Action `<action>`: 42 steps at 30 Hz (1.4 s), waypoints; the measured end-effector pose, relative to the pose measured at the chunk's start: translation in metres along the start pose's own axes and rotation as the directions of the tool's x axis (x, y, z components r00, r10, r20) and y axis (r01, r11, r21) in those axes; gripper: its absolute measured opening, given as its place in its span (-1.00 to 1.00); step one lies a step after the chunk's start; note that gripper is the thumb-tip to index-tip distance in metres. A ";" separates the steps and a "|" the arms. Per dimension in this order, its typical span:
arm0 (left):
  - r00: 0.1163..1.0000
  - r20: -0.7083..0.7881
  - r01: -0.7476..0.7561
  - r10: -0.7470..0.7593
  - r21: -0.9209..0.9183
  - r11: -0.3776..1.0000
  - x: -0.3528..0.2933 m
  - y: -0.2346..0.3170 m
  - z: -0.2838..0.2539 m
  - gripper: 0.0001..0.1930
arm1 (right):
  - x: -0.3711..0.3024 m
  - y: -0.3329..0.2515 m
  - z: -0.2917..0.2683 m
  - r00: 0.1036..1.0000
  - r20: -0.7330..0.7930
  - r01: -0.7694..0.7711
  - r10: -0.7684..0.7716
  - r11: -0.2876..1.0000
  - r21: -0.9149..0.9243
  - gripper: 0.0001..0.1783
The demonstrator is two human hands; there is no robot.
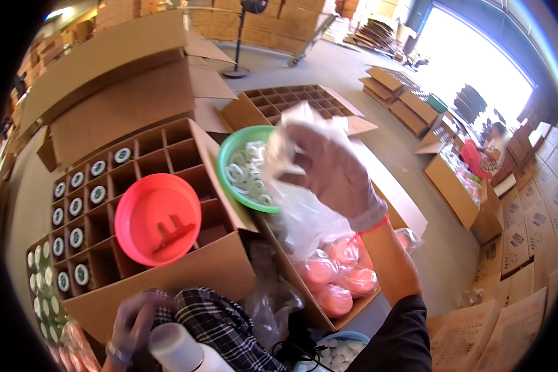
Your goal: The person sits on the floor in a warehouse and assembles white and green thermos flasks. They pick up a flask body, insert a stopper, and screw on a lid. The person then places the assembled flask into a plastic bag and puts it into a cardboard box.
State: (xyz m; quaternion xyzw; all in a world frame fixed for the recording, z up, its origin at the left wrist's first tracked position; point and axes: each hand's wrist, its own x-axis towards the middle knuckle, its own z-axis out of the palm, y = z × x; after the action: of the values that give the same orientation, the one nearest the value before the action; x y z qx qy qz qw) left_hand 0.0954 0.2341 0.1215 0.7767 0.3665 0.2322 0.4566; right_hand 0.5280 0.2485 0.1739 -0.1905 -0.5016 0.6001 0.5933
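So the right hand (pixel 336 177) is up high with its fingers curled around a thin, see-through plastic bag (pixel 313 223), which dangles just above some pinkish-orange rounded bundles wrapped in clear plastic (pixel 335 301) in an open brown cardboard box (pixel 313 310). Left hand (pixel 133 319) is a blur low down, near a white cylindrical container (pixel 177 347); can't tell if its fingers are apart or together. Behind the bag there's a round green plastic basin (pixel 222 166) full of white rings, and a bright coral-red plastic bowl (pixel 136 214) sits on a brown divided carton (pixel 167 285) holding white-topped cylinders (pixel 75 237).
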 end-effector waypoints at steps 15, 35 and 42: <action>0.904 -0.399 -0.313 0.153 -0.373 0.873 0.084 -0.039 0.039 -0.64 | 0.102 0.095 0.135 0.948 0.150 0.281 -0.280 0.519 -0.807 -0.14; 0.938 -0.223 -0.192 0.264 0.298 0.935 -0.233 -0.083 0.056 -0.27 | -0.205 0.220 0.250 0.970 -0.015 0.008 -0.241 0.094 -0.996 -0.57; 0.998 -0.012 -0.063 0.063 0.021 0.998 -0.337 -0.087 0.108 -0.35 | -0.312 0.223 0.236 0.829 0.399 0.367 0.392 0.157 -0.917 -0.69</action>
State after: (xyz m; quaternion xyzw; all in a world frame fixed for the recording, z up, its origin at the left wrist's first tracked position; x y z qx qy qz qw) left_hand -0.0706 -0.0603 -0.0157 0.7910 0.3473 0.2476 0.4387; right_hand 0.2870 -0.0758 -0.0250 -0.3478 -0.9136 0.1569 0.1408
